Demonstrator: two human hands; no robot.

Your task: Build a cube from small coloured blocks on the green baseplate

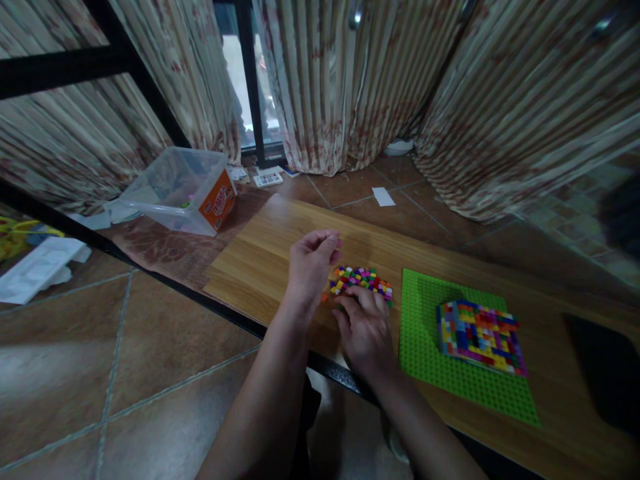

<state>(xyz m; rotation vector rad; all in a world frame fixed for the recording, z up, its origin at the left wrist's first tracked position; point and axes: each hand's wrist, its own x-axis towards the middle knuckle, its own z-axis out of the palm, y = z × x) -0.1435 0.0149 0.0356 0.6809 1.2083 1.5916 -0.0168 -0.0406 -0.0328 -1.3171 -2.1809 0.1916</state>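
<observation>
A loose heap of small, many-coloured toy bricks (357, 275) lies on the wooden table. Just left of the heap and raised above the tabletop is my left hand (311, 263), its fingers curled in and thumb pressed to them; anything inside is hidden. My right hand (367, 327) rests at the near side of the heap, fingers bent down among the bricks. Its thumb and index fingertip come close together, and what lies between them is too small to name. To the right, a block built of coloured bricks (480, 337) stands on a green baseplate (420, 320).
A clear plastic box (177, 193) with an orange label sits at the table's far left, on a patterned cloth (170, 250). A dark flat object (605, 373) lies at the right end. Curtains (320, 87) hang behind, and a white paper (383, 197) is on the tiled floor.
</observation>
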